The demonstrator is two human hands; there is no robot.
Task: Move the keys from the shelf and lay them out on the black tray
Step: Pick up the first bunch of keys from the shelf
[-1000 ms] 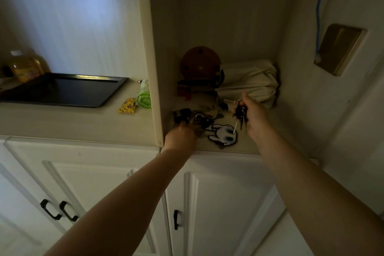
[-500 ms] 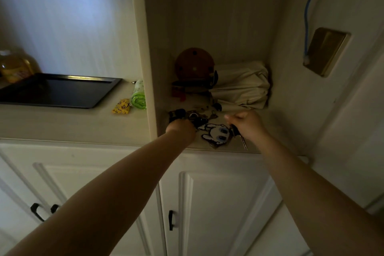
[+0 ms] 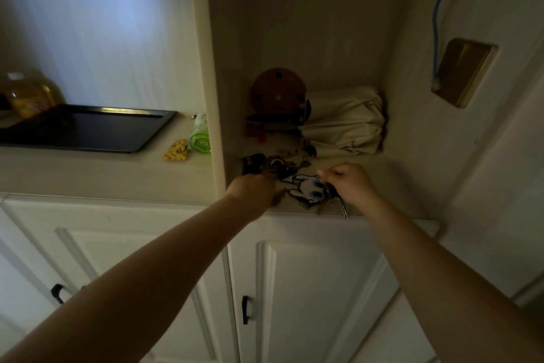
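Gripping a key bunch (image 3: 332,194) in right hand (image 3: 350,183), left hand (image 3: 253,189) fisted among shelf keys (image 3: 279,167), black tray (image 3: 85,130) bare.

Black tray (image 3: 88,130), green roll (image 3: 200,139), white-and-black keychain figure (image 3: 303,190), yellow packet (image 3: 176,150).

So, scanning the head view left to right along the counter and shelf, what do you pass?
Yellow bottle → black tray → yellow packet → green roll → left hand → cartoon keychain → right hand, holding a bunch of keys.
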